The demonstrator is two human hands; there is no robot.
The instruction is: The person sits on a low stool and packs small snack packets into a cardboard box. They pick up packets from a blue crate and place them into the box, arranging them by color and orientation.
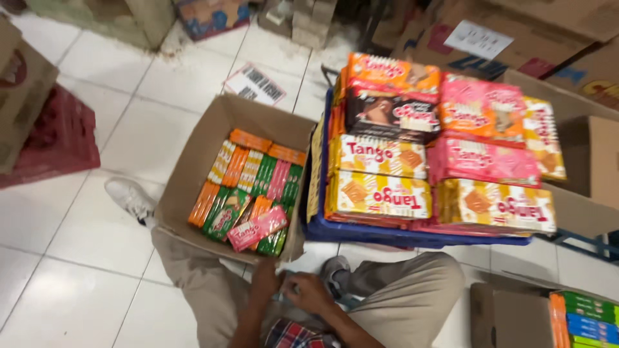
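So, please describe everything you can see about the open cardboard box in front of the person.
The open cardboard box is plain brown, looks worn, and stands on the white tiled floor with its flaps up. Inside, slim snack packs in orange, green, pink and white lie in rows; one pink pack lies askew on top. Its right side stands against the blue crate, and its near wall meets the person's knee. Both hands, left and right, are just below it, apparently not touching.

- One open cardboard box (193, 174) at centre left of the frame, full of small wafer packs (248, 193), too many to count surely.
- One blue crate (361, 233) at centre right.
- Nine big wafer cartons (380, 158) showing on it.
- My two hands, left hand (265, 283) and right hand (309, 293), at bottom centre.
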